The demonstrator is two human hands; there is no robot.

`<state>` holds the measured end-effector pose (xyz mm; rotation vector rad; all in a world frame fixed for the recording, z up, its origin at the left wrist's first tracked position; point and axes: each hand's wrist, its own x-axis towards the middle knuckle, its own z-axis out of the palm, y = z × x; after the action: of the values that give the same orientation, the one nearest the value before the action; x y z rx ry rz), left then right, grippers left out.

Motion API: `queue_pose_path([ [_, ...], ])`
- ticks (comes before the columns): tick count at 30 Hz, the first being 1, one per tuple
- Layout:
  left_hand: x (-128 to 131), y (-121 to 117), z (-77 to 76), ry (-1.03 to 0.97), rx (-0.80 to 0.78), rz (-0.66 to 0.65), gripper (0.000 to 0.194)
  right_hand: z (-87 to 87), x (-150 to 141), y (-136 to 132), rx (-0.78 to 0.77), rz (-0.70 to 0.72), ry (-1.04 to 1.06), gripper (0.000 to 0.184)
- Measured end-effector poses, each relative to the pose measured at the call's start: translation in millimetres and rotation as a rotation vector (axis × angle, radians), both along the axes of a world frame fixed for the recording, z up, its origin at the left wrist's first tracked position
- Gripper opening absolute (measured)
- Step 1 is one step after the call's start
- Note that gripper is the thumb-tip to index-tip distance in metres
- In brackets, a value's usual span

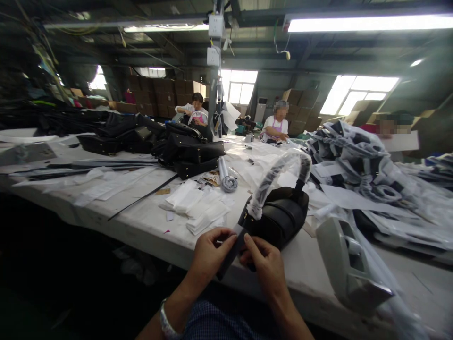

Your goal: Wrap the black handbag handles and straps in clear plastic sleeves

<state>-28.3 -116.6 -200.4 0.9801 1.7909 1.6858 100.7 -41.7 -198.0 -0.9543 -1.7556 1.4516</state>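
Black bag point(283, 219) rests at near edge of white table point(150, 219), presumably for easy reach; left hand point(212, 250) pinches pale strip point(238, 230) against dark strap point(230, 261), right hand point(264, 264) pinching strap's opposite edge, apparently steadying it.

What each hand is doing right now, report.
Left hand: closed, pinching a pale piece on the black strap.
Right hand: closed on that strap, fingers partly hidden.

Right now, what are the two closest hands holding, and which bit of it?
The left hand and right hand pinch the black strap beside the black handbag, partway along it, by a pale piece, above its lower end.
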Motion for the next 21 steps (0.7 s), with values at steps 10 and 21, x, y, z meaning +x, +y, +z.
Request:
queue_pose_path([
  [10,12.4,-5.2,-8.2,0.366,0.142,0.117,0.008,1.6,-3.3,-2.4,0.098,-0.054,-0.091,0.036],
  [21,25.5,-17.5,-16.7,0.726,0.253,0.178,0.023,-23.7,-8.5,-8.1,-0.191,-0.003,0.236,0.035],
])
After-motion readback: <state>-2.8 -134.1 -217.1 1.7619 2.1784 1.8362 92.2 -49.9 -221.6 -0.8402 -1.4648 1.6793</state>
